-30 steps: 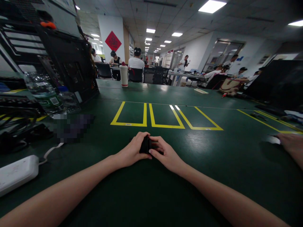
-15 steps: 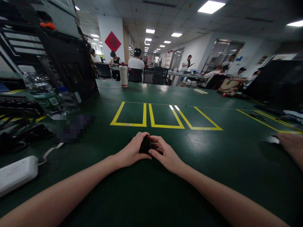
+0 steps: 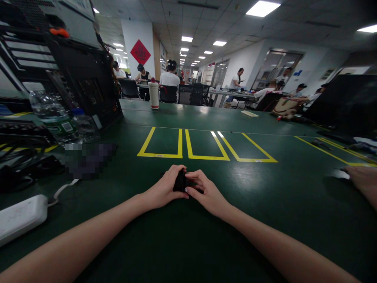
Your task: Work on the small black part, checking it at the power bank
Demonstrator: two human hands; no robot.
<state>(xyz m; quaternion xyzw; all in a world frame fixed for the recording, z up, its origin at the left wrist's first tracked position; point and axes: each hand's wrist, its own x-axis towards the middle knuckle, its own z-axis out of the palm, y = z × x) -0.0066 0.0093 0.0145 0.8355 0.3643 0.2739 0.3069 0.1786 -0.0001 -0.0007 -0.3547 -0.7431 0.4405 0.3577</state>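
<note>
A small black block-like object (image 3: 180, 182) is between my hands, low over the green table (image 3: 206, 236); its exact kind cannot be made out. My left hand (image 3: 167, 182) is closed around its left side, thumb at the near edge and fingers at the far edge. My right hand (image 3: 204, 191) meets its right side, with the thumb and curled fingertips at its edge. Part of the object is hidden by the fingers. Beyond both hands, yellow tape outlines (image 3: 208, 158) mark the table.
On the left are a white power strip (image 3: 23, 216), plastic bottles (image 3: 60, 122) and a black computer case (image 3: 88, 84). A cup (image 3: 153, 94) stands at the back. Another person's hand (image 3: 363, 179) rests at the right edge. A dark monitor (image 3: 347, 104) stands behind it.
My right fingertips have shifted very slightly against the black object; my left hand stays where it was. A standing person in the background has moved a little to the right.
</note>
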